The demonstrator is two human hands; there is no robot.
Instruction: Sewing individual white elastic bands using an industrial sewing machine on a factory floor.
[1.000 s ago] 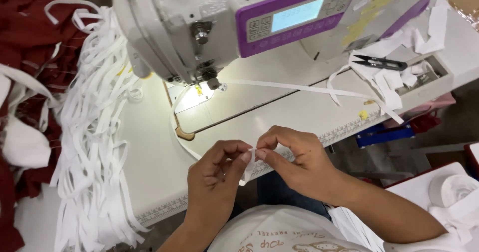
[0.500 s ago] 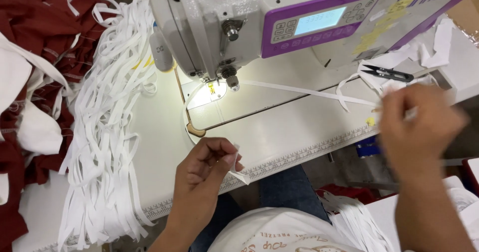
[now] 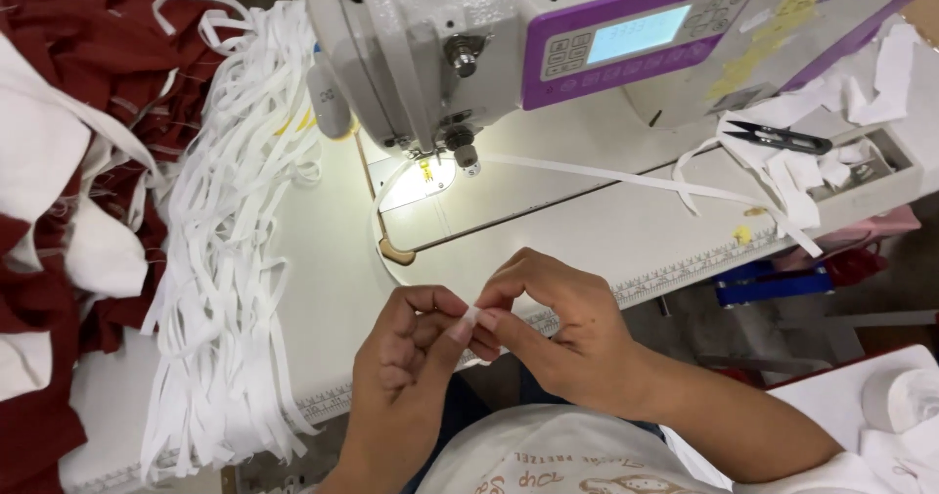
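My left hand and my right hand meet at the near edge of the white sewing table, fingertips pinched together on a small white strip piece. Just beyond them stands the white sewing machine with its purple panel; its needle area is lit. A long white strip runs from under the needle toward the right. A heap of white strips lies to the left of my hands.
Dark red and white garment pieces are piled at the far left. Black thread snips rest among white scraps at the right of the machine. A white surface with a tape roll sits at lower right.
My right hand, which was out at the right table edge half a second ago, has come back to my left hand and both pinch the small strip again. The view has shifted slightly.
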